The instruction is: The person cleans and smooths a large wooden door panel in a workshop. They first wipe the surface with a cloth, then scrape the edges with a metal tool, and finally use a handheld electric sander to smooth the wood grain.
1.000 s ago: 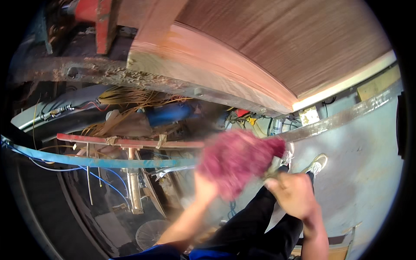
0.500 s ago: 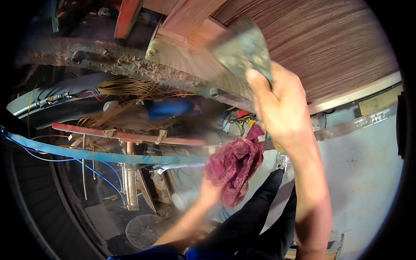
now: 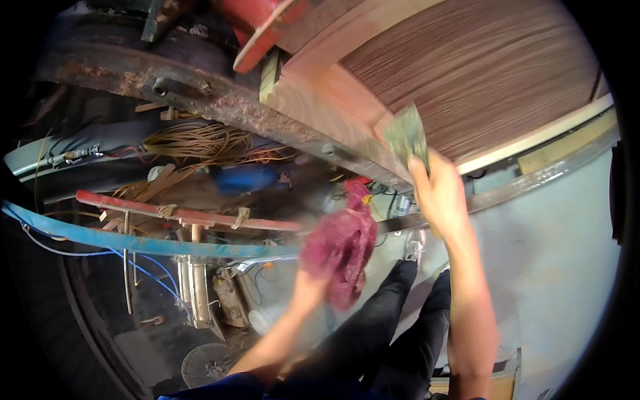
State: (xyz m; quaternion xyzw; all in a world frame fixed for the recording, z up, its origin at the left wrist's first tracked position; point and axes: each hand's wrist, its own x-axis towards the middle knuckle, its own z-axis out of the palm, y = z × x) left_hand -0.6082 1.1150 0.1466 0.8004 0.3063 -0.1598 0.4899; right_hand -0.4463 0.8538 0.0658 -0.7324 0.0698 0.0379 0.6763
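My right hand [image 3: 435, 193] grips a putty knife [image 3: 407, 133] whose stained, blurred blade lies at the pink-toned edge of a wooden panel [image 3: 473, 73], by the inner corner of its frame [image 3: 313, 100]. My left hand [image 3: 313, 287], lower and nearer my body, is closed on a crumpled maroon cloth [image 3: 343, 253], which partly hides its fingers. A rusty steel beam [image 3: 113, 73] runs under the panel's frame.
Below the beam are bundled wires [image 3: 193, 140], a blue object [image 3: 243, 179], a red bar [image 3: 133, 203], a blue rail [image 3: 147, 243] and a fan [image 3: 203, 367]. Grey floor [image 3: 547, 267] lies right of my legs. A red metal part [image 3: 260, 40] stands at the top.
My right hand has swung up from near my legs onto the panel with the knife, then dropped slightly from half a second ago. The cloth in my left hand has shifted slightly left.
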